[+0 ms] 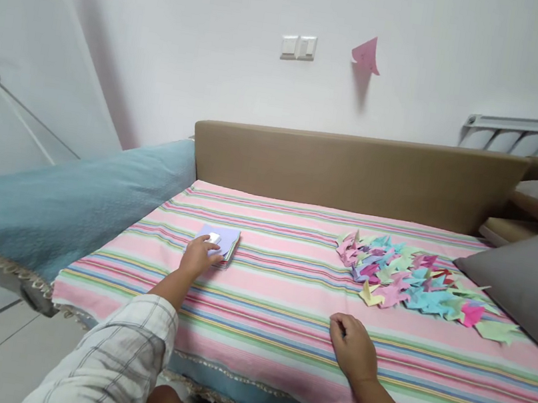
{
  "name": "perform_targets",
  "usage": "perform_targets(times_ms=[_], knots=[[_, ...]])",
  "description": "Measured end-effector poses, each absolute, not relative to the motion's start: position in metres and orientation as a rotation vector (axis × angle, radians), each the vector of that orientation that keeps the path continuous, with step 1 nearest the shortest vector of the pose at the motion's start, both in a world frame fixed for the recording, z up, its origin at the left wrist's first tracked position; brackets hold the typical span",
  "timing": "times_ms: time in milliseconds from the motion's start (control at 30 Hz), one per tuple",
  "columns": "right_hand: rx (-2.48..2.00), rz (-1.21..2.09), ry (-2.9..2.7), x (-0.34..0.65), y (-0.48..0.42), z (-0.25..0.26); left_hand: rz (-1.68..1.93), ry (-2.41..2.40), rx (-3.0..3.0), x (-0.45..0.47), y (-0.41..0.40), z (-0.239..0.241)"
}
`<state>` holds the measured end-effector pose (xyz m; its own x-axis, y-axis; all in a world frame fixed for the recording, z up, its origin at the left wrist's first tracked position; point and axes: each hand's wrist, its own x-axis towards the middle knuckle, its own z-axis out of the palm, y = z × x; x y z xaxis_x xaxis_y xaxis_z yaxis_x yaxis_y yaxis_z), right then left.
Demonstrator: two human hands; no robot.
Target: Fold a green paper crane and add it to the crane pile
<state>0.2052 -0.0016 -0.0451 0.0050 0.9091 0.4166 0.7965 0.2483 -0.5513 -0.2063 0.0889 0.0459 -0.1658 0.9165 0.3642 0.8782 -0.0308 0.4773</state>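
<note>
My left hand [198, 257] reaches forward to a small stack of square paper sheets [223, 238], lilac on top, lying on the striped cloth; its fingers rest on the stack's near edge. A small white thing sits on the stack by my fingertips. My right hand [353, 349] lies on the pink striped cloth [275, 297] with its fingers curled under, nothing showing in it. A heap of several folded paper shapes [413, 284] in pink, blue, green and yellow lies beyond my right hand.
A brown sofa back [354, 174] runs behind the cloth. A blue cover [72, 199] drapes the left arm, a grey cushion [535, 281] sits at right. A pink paper shape [366, 56] hangs on the wall near light switches [298, 47]. Pale floor shows lower left.
</note>
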Motion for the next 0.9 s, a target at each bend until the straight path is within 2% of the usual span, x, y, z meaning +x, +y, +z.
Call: perform_targets(times_ms=[433,600,900], knots=[[-1.591,0.187,-1.814,0.204,-0.001,-0.042,0.947,2.178,2.070,-0.196,0.090,0.038],[-1.587,0.199,-1.811,0.204,-0.001,-0.044,0.753,2.347,2.231,-0.189,0.086,0.039],[-1.580,0.182,-1.824,0.205,0.000,-0.044,0.442,2.485,1.881,-0.183,0.091,0.046]])
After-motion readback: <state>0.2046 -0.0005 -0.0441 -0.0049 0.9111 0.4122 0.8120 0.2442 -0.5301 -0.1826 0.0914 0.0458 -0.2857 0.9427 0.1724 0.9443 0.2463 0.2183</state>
